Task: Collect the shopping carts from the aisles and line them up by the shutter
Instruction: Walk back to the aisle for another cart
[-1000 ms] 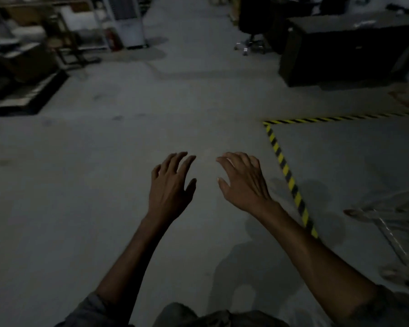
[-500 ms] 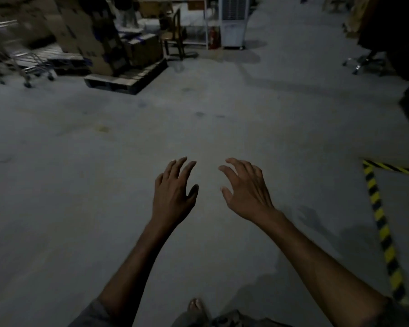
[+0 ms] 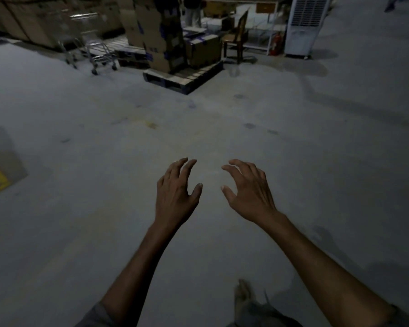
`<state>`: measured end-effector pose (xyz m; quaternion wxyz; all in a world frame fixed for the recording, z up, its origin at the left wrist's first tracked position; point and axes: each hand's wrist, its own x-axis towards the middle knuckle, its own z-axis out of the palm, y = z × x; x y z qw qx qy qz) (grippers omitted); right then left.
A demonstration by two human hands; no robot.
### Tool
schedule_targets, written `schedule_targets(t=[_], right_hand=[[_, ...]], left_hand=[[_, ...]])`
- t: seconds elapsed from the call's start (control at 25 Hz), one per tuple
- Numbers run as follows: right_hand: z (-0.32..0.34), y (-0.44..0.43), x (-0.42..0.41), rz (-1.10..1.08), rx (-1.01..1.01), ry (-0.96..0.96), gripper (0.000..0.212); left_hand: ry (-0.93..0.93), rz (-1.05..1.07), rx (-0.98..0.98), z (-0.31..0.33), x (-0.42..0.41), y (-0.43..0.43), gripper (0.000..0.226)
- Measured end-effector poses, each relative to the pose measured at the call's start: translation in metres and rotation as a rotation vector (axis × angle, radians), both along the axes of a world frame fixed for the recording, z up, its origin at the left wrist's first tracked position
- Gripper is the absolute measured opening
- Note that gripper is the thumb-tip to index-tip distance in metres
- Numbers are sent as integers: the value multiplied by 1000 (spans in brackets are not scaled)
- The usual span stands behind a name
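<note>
1. Concrete floor (image 3: 80,208) shows beneath loosely spread, slightly curled fingers (image 3: 191,168); left hand (image 3: 175,197) and right hand (image 3: 250,197) hold nothing.
2. Shopping carts (image 3: 99,51) stand well ahead, left of the pallet (image 3: 182,79), untouched; fetching and lining them up likely remains. No shutter is visible.
3. Compared with half a second ago, carts and pallet sit nearer centre, and the striped floor tape has left view.

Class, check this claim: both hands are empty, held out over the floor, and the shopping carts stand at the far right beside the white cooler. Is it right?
Not quite. The head view shows the shopping carts at the far left, near the pallet of boxes; only the white cooler is far right. The left hand and right hand are indeed empty.
</note>
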<state>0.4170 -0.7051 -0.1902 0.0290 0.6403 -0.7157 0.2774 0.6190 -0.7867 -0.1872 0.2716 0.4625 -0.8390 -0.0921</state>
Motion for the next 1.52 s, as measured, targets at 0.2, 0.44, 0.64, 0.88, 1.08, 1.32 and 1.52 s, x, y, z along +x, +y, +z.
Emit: schedule_targets(t=[0.2,0.44,0.64,0.88,1.08,1.32,1.52], right_hand=[[-7,-132,-25,81,5,-253,46],[6,-281,-54,255,58,-318,49],[7,-391,-43,373,105,-294,51],[-10,-531,5,475,102,-145,58],[-7,-670,62,482,76,-123,58],[11,-817,110,424,21,-114,53],[1,-928,128,434,48,-120,53]], left_hand=[[66,83,39,-2,-12,-103,59],[214,268,119,14,-30,-221,52],[53,347,-4,11,-15,-313,59],[-109,394,-77,-14,37,-439,60],[-77,414,-64,-17,94,-572,61],[-64,400,-67,7,141,-722,65],[-3,374,-24,5,155,-832,66]])
